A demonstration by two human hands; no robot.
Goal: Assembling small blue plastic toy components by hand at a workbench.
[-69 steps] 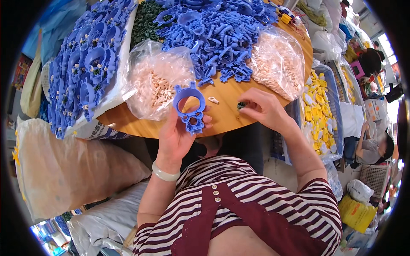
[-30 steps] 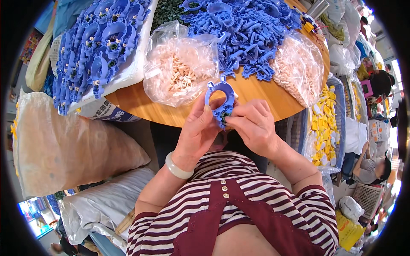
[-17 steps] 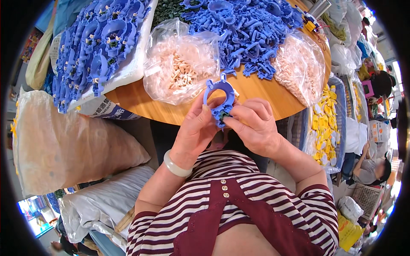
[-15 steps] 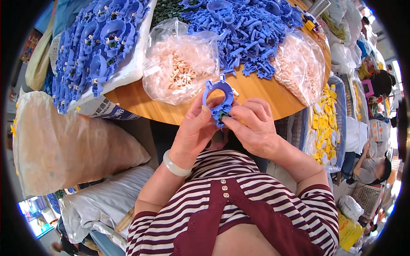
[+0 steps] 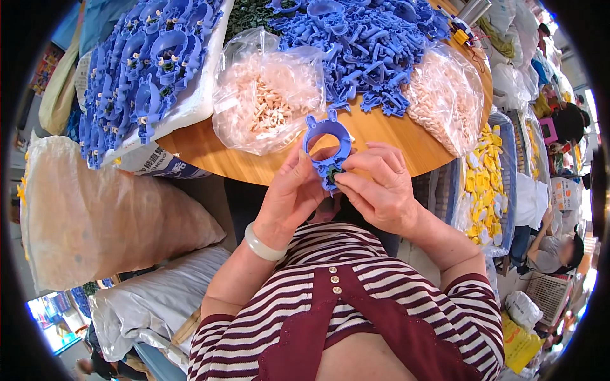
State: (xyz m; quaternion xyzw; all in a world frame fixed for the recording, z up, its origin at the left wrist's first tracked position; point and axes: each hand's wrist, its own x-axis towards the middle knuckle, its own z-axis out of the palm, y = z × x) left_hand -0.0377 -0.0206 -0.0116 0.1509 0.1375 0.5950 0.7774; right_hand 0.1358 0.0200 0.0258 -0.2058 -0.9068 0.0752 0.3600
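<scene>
Just past the near edge of the round wooden table [image 5: 190, 141], a blue plastic ring-shaped part [image 5: 347, 141] is held up between my hands. My left hand [image 5: 297, 184] grips its left and lower side, thumb along the edge. The fingers of my right hand [image 5: 380, 185] pinch at the lower end of the part, where a small dark green piece [image 5: 332, 173] sits. On the table beyond lie a clear bag of small pale pieces [image 5: 270, 105] and a big heap of blue plastic parts [image 5: 356, 47].
A white tray [image 5: 202, 105] of blue assembled parts stands at left. Dark green pieces [image 5: 248, 19] lie behind. Another bag of pale pieces [image 5: 445, 95] rests at the table's right. A crate holds yellow parts [image 5: 486, 184]. Large sacks [image 5: 114, 216] fill the left; a person [image 5: 553, 251] sits far right.
The blue part has turned and shifted very slightly in my hands. My right fingers have opened a little and moved slightly at its lower end.
</scene>
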